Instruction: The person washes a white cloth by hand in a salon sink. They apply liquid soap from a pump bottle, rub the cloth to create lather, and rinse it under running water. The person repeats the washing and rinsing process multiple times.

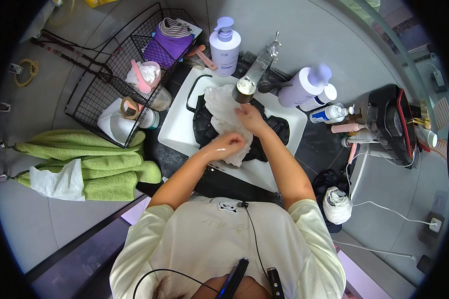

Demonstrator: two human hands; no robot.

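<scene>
A wet, thin white cloth [224, 102] hangs between my hands over a white washbasin [177, 123]. My left hand [226, 145] has its fingers curled on the lower part of the cloth. Near the faucet outlet, my right hand [250, 119] grips the cloth's upper right part. Beneath the cloth, wet black fabric [278, 130] lies in the basin, with a black strap [190, 93] over its left rim. The metal faucet [261, 65] reaches over the basin, its outlet just above my right hand. Whether water runs is not clear.
Purple-capped pump bottles [225, 52] stand behind the basin and at its right [301, 88]. Smaller bottles [327, 113] are further right. At left are a black wire basket [93, 89] and hanging green towels [112, 160]. A black case [387, 119] and white cables [389, 207] are at right.
</scene>
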